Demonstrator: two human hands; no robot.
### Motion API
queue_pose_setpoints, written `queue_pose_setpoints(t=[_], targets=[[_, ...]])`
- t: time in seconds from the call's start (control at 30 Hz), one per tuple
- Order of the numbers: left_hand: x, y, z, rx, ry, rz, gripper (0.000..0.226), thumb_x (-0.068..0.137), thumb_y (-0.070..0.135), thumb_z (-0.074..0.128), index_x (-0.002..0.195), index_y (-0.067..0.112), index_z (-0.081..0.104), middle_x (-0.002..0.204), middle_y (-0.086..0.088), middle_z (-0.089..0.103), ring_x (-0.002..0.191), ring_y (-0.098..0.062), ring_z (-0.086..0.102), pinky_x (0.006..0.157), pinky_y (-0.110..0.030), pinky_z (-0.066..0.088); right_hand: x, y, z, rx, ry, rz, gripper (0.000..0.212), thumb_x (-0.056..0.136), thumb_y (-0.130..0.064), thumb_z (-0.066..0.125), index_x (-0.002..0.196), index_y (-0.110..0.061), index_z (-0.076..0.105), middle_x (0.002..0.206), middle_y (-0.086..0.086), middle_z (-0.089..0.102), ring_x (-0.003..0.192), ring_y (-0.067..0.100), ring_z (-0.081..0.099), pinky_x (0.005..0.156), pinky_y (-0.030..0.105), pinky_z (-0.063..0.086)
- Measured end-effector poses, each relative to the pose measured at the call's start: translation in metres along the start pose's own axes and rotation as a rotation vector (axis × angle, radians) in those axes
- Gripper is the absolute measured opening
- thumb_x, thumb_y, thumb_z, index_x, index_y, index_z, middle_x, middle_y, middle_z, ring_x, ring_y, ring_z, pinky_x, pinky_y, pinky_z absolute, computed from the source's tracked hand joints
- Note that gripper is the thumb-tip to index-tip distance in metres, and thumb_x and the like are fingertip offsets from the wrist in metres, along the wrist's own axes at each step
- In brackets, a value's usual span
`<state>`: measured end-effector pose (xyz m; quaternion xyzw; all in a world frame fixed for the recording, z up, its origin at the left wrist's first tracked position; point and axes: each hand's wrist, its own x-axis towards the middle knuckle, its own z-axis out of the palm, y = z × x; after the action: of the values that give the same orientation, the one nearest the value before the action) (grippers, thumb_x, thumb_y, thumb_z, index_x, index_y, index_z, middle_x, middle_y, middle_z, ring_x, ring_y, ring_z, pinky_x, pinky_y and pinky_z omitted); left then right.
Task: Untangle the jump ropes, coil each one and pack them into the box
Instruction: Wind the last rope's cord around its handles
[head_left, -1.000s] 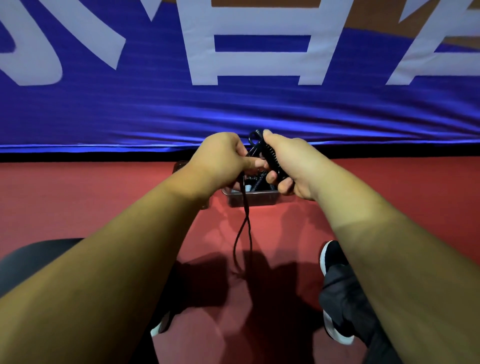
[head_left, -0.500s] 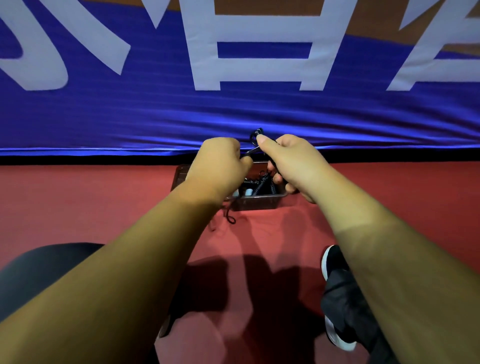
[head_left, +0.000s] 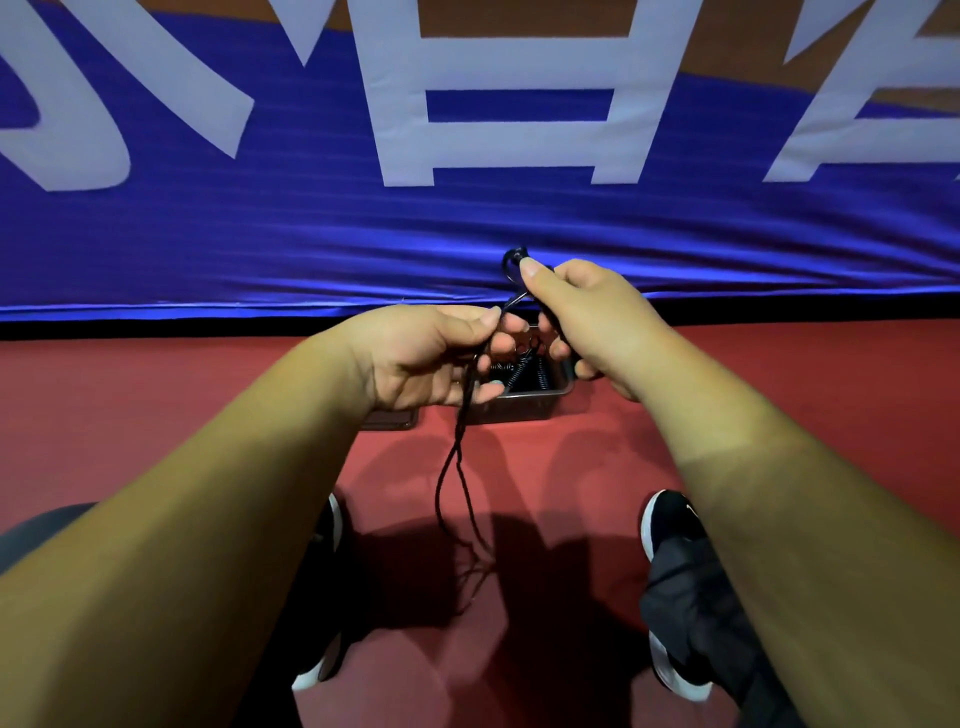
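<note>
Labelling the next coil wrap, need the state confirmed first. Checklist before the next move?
1. Right hand grips the rope bundle: ok.
2. Left hand pinches the rope between thumb and fingers: ok.
3. Hanging tail free of tangles: cannot tell. Two strands cross below the left hand, and the low end is lost in shadow.
4. Tail clear of the shoes: ok, it hangs between them.
5. Box open and under the hands: ok.
6. Room left in the box: cannot tell. Packed ropes show inside, but the hands cover much of it.
</note>
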<state>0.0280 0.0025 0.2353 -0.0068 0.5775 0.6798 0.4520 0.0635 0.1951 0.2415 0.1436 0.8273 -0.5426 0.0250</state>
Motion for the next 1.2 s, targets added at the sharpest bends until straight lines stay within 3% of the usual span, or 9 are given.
queue_pose_setpoints(t=[0.13,0.23,0.37,0.47,0.67,0.93,1.03,1.13,1.2], targets=[[0.000,-0.001,0.004,0.088,0.050,0.106,0.019,0.079,0.019,0.077,0.097,0.015,0.074,0.084,0.001,0.073,0.076,-0.011,0.069,0.081,-0.034,0.061,-0.001,-0.003,-0.002,0.082,-0.046,0.072,0.044,0.097,-0.065,0.062,0.100,-0.021,0.067,0.081,-0.003,0.065,0.052,0.014,0.053,0.043,0.023,0.032],[-0.001,-0.004,0.005,0.474,0.224,0.208,0.018,0.080,0.017,0.088,0.085,0.012,0.071,0.073,-0.004,0.070,0.060,-0.013,0.062,0.058,-0.025,0.051,-0.002,-0.005,-0.002,0.098,-0.088,0.093,0.032,0.095,-0.055,0.066,0.098,-0.023,0.067,0.080,-0.001,0.065,0.053,0.016,0.052,0.044,0.022,0.030],[0.006,-0.013,0.009,0.733,0.380,0.270,0.040,0.088,0.026,0.084,0.094,-0.005,0.060,0.072,-0.010,0.071,0.058,-0.021,0.071,0.055,-0.033,0.061,-0.002,-0.003,0.003,0.082,-0.133,0.104,0.028,0.093,-0.049,0.068,0.095,-0.022,0.064,0.074,-0.001,0.065,0.049,0.016,0.048,0.044,0.021,0.028],[0.012,-0.021,0.010,0.605,0.293,0.216,0.037,0.102,0.040,0.066,0.098,0.004,0.069,0.072,-0.011,0.064,0.067,-0.032,0.065,0.078,-0.060,0.063,0.000,-0.004,0.001,0.195,-0.167,0.157,0.028,0.094,-0.048,0.067,0.098,-0.020,0.063,0.077,0.001,0.064,0.049,0.014,0.044,0.045,0.020,0.022],[0.003,0.003,0.009,-0.005,0.054,0.299,0.043,0.110,0.041,0.044,0.102,0.007,0.069,0.071,0.003,0.042,0.063,-0.012,0.038,0.069,-0.032,0.047,0.005,-0.006,-0.011,0.382,-0.174,0.246,0.036,0.094,-0.052,0.064,0.102,-0.017,0.064,0.078,0.004,0.059,0.050,0.014,0.038,0.045,0.021,0.015],[-0.014,0.002,0.005,0.093,-0.292,0.343,0.018,0.108,0.011,0.043,0.112,0.006,0.060,0.103,-0.005,0.065,0.097,-0.021,0.060,0.092,-0.034,0.053,0.009,-0.007,-0.013,0.456,-0.234,0.260,0.044,0.093,-0.059,0.060,0.100,-0.015,0.064,0.077,0.002,0.055,0.047,0.011,0.035,0.037,0.019,0.024],[-0.016,0.000,0.029,0.230,-0.070,0.371,0.006,0.099,0.012,0.059,0.094,0.011,0.060,0.086,-0.003,0.068,0.086,-0.023,0.067,0.074,-0.027,0.056,0.007,-0.005,-0.002,0.500,-0.162,0.295,0.040,0.096,-0.053,0.060,0.094,-0.014,0.066,0.073,0.003,0.059,0.046,0.014,0.045,0.047,0.027,0.049],[-0.011,-0.010,0.046,0.879,0.282,0.475,0.044,0.079,0.041,0.088,0.093,0.023,0.050,0.090,0.014,0.071,0.079,0.000,0.066,0.068,-0.018,0.050,0.011,0.002,0.005,0.563,-0.143,0.318,0.037,0.100,-0.049,0.056,0.094,-0.013,0.063,0.069,0.004,0.060,0.048,0.018,0.054,0.048,0.026,0.048],[-0.007,-0.018,0.051,1.041,0.422,0.533,0.064,0.063,0.053,0.096,0.093,0.031,0.044,0.095,0.016,0.066,0.079,0.006,0.062,0.066,-0.016,0.045,0.014,0.007,0.010,0.604,-0.130,0.330,0.036,0.099,-0.047,0.057,0.096,-0.012,0.065,0.072,0.004,0.063,0.056,0.021,0.060,0.053,0.029,0.049]])
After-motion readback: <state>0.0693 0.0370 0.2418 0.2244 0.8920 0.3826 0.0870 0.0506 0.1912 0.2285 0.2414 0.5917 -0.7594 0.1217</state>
